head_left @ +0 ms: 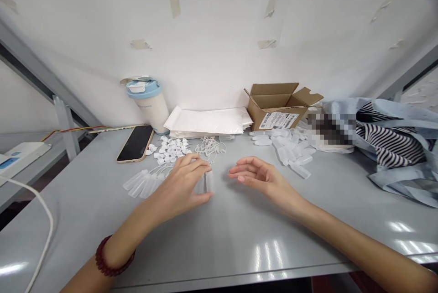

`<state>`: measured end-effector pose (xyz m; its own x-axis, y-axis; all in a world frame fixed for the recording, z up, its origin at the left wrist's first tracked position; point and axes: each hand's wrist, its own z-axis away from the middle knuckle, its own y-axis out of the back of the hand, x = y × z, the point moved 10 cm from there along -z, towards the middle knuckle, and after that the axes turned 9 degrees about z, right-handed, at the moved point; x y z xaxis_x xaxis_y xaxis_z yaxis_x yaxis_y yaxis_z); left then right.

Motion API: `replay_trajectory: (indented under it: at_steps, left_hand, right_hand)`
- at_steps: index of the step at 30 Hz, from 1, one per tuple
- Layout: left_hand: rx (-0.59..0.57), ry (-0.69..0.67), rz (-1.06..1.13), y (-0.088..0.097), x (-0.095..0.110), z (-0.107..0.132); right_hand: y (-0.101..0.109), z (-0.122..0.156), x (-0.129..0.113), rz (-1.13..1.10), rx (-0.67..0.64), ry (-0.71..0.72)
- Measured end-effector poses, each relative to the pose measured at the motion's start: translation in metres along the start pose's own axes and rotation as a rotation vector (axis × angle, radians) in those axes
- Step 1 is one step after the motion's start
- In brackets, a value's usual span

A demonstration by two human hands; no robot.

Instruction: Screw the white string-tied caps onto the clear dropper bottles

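Across the wide grey glossy table (198, 238), far right, slumps a pale blue cloth bag with striped fabric (397, 142). Next down in size, at the wall, an open brown cardboard box (260, 112), then a stack of flat white packets (210, 121), then a cream tumbler with a light blue lid (150, 103). Hands now: the left hand (186, 181) arches over a couple of translucent white plastic tubes (210, 182), one showing between thumb and fingers; honestly can't tell if it's pinched. The right hand (258, 176) is open, fingers loosely curved, just right of those tubes with a gap between. More tubes lie fanned beside the left wrist and heaped beyond the right hand. Smallest stuff: little white plastic caps (169, 149) piled behind the left hand, thin white string loops (208, 147) next to them.
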<state>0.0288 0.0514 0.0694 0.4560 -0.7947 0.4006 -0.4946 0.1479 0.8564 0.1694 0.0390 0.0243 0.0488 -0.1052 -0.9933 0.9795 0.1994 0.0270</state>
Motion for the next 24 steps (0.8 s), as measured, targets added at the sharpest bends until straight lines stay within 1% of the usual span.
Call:
replay_trajectory:
  at_steps: [3,9,15,20,22,24]
  left_hand:
    - [-0.032,0.019,-0.007,-0.004,-0.003,0.001]
    - [-0.132,0.078,-0.021,-0.009,-0.009,0.002]
    - [-0.188,0.098,-0.020,-0.011,-0.008,0.002]
    - [-0.185,0.124,0.028,-0.011,-0.010,0.001]
    - [-0.149,0.141,0.038,-0.008,-0.016,0.000]
    - [-0.082,0.174,0.030,-0.003,-0.026,-0.002]
  right_hand:
    - [0.004,-0.001,-0.002,0.004,0.022,-0.001]
    - [0.009,-0.002,-0.003,0.015,0.050,-0.007]
    - [0.013,-0.003,-0.002,0.012,0.064,-0.010]
    - [0.015,-0.004,-0.001,0.015,0.071,0.008]
    - [0.017,-0.006,-0.002,0.029,0.076,0.019]
    - [0.022,-0.008,-0.002,0.063,0.091,0.026]
